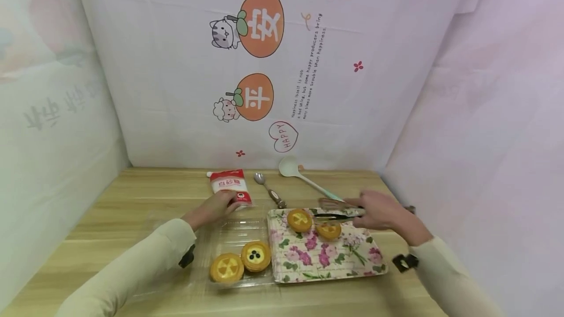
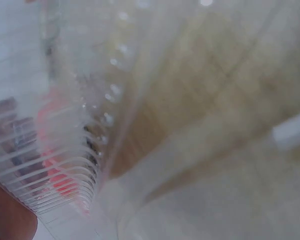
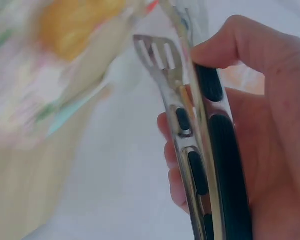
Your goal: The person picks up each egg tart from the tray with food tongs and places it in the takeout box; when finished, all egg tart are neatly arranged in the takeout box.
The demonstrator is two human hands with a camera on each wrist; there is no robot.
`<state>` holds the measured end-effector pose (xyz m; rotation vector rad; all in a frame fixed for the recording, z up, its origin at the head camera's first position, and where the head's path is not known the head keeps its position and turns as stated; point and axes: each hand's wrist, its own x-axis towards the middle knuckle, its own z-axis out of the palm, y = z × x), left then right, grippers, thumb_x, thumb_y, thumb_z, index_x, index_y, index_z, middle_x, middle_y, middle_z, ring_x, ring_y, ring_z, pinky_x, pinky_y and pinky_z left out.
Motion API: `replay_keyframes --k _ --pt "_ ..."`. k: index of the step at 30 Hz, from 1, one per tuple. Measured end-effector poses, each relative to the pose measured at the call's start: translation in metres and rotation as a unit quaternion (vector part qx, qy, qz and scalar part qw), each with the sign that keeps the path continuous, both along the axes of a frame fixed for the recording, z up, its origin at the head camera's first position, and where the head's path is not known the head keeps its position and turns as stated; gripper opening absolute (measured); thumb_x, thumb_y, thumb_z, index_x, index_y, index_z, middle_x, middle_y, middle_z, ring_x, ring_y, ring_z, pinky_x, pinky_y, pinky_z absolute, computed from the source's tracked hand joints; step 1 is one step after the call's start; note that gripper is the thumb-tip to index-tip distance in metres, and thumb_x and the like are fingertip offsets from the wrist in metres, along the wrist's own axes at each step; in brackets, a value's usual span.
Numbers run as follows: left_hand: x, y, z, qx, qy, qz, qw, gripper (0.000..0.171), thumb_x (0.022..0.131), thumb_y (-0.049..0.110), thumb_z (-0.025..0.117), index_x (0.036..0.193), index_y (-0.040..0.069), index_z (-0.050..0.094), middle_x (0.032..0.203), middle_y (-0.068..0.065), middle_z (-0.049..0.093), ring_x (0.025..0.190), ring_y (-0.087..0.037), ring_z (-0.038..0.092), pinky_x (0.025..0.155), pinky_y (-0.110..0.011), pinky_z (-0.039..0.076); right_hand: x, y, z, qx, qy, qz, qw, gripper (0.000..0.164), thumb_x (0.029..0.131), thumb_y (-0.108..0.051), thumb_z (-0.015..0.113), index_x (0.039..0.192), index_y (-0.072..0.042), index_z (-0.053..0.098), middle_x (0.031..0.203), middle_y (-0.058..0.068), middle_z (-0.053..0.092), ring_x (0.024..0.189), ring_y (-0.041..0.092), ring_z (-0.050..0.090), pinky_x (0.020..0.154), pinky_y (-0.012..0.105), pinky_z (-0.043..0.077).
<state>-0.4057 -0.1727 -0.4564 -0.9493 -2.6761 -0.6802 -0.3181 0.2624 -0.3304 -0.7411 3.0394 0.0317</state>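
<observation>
My right hand (image 1: 380,211) grips metal food tongs (image 3: 208,135) with dark grip inserts, thumb on one arm and fingers behind the other. The tongs' tips are apart, with nothing seen between them in the right wrist view. Below them, a floral tray (image 1: 317,263) bears two egg tarts, one on the left (image 1: 299,220) and one partly behind the tongs (image 1: 329,231). My left hand (image 1: 215,208) holds the far rim of a clear plastic container (image 1: 246,225); its ribbed wall fills the left wrist view. Inside lie a fruit-topped tart (image 1: 226,268) and a dark-berry tart (image 1: 256,256).
Just beyond my left hand lies a red-and-white sugar bag (image 1: 229,185). A small spoon (image 1: 269,190) and a pale ladle (image 1: 304,175) lie at the back of the wooden table (image 1: 163,185). White printed cloth (image 1: 176,87) walls the back and both sides.
</observation>
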Motion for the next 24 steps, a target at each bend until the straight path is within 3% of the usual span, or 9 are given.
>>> replay_keyframes --k 5,8,12,16,18,21,24 --pt "0.002 0.001 -0.001 0.004 -0.003 0.005 1.0 0.016 0.093 0.013 0.068 0.082 0.011 0.057 0.07 0.006 0.052 0.061 -0.006 0.046 0.059 -0.023 0.043 0.013 0.052 -0.027 -0.039 -0.037 -0.049 0.997 0.056 0.08 -0.022 0.066 0.133 -0.009 0.06 0.089 0.008 0.057 0.055 0.013 0.029 0.05 0.03 0.025" --pt "0.001 0.002 -0.001 0.005 -0.012 0.008 0.9999 0.014 0.093 0.013 0.067 0.084 0.011 0.057 0.071 0.006 0.052 0.062 -0.007 0.047 0.06 -0.024 0.044 0.016 0.064 -0.04 -0.058 -0.057 -0.069 0.994 0.058 0.076 -0.021 0.066 0.133 -0.009 0.061 0.073 0.004 0.05 0.051 0.011 0.022 0.048 0.028 0.022" --pt "0.001 0.0 -0.001 0.004 -0.014 0.013 0.9998 0.013 0.094 0.013 0.067 0.085 0.012 0.057 0.072 0.006 0.053 0.063 -0.007 0.047 0.061 -0.025 0.044 0.012 0.063 -0.055 -0.064 -0.059 -0.056 0.995 0.059 0.074 -0.022 0.068 0.131 -0.009 0.062 0.069 0.001 0.049 0.051 0.01 0.024 0.048 0.026 0.023" --pt "0.002 -0.002 0.0 0.001 -0.019 0.016 0.9997 0.013 0.094 0.014 0.066 0.085 0.012 0.057 0.073 0.006 0.053 0.064 -0.007 0.048 0.062 -0.024 0.045 0.004 0.054 -0.067 -0.069 -0.059 -0.051 0.995 0.059 0.076 -0.021 0.068 0.133 -0.011 0.061 0.088 0.006 0.057 0.055 0.013 0.032 0.051 0.029 0.027" --pt "0.001 -0.002 -0.001 -0.001 -0.023 0.017 0.9996 0.012 0.094 0.015 0.066 0.086 0.012 0.057 0.073 0.006 0.053 0.064 -0.007 0.048 0.062 -0.025 0.045 0.001 0.05 -0.07 -0.075 -0.064 -0.056 0.994 0.059 0.077 -0.02 0.067 0.134 -0.013 0.06 0.086 0.005 0.053 0.056 0.014 0.033 0.051 0.03 0.028" --pt "0.0 -0.001 -0.002 -0.005 -0.024 0.018 0.9995 0.012 0.094 0.017 0.066 0.086 0.012 0.058 0.073 0.007 0.053 0.064 -0.006 0.048 0.062 -0.024 0.045 -0.004 0.048 -0.07 -0.082 -0.063 -0.055 0.993 0.056 0.078 -0.018 0.066 0.134 -0.016 0.061 0.08 0.003 0.049 0.053 0.012 0.031 0.049 0.029 0.027" --pt "-0.001 0.0 -0.002 -0.004 -0.021 0.017 0.9996 0.013 0.094 0.018 0.067 0.086 0.013 0.058 0.072 0.008 0.053 0.063 -0.005 0.048 0.061 -0.023 0.045 -0.005 0.045 -0.06 -0.103 -0.037 -0.034 0.993 0.052 0.082 -0.018 0.064 0.134 -0.013 0.06 0.086 0.007 0.054 0.049 0.009 0.026 0.048 0.027 0.026"
